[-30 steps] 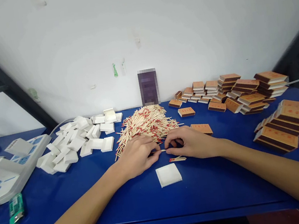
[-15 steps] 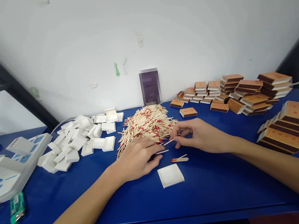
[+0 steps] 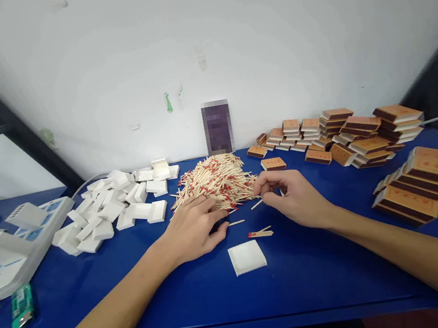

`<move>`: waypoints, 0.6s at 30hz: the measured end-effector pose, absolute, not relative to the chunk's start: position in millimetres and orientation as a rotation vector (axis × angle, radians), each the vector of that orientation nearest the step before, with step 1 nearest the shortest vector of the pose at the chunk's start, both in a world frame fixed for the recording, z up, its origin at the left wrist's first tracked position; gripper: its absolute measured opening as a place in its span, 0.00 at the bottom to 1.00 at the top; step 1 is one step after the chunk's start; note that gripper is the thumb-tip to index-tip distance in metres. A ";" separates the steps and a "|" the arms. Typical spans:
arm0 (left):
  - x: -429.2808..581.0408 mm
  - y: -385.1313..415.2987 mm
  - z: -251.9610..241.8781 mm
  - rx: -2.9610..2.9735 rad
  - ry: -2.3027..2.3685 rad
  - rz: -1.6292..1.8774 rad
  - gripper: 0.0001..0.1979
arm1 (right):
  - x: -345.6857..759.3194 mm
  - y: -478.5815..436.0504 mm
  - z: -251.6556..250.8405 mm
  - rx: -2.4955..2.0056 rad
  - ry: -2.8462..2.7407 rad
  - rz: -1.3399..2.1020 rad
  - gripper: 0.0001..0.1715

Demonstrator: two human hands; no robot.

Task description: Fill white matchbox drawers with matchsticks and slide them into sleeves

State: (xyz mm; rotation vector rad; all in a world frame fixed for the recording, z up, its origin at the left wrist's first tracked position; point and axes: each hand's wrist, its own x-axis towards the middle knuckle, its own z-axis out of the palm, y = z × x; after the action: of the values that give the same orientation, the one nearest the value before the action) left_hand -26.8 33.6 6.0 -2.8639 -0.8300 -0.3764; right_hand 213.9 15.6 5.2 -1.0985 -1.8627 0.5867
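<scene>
Your left hand [image 3: 196, 226] lies palm down at the near edge of the match pile [image 3: 215, 178], fingers loosely spread, gripping nothing. Your right hand [image 3: 291, 196] curls at its right edge, fingers pinched narrow; whether they hold a match is unclear. The red-tipped, jumbled pile sits mid-bench [image 3: 324, 269].

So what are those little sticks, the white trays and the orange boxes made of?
Matchsticks: pale bare wood by the look, matt, with red tips of some dried compound. White trays: likely thin cardboard, matt, with raised rims; moulded plastic can't be ruled out. Orange matchboxes: printed card, it seems, with dark brown striking strips along the sides.
</scene>
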 end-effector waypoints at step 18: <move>-26.5 41.4 2.9 -2.862 -0.904 -0.421 0.09 | 213.8 21.5 -3.4 -1.100 -1.886 0.658 0.10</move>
State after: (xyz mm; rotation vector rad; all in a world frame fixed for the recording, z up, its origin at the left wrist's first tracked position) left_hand -26.5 41.4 2.9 -2.8618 -0.9041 -0.4209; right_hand 213.8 21.5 -3.4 -1.0999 -1.8861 0.6584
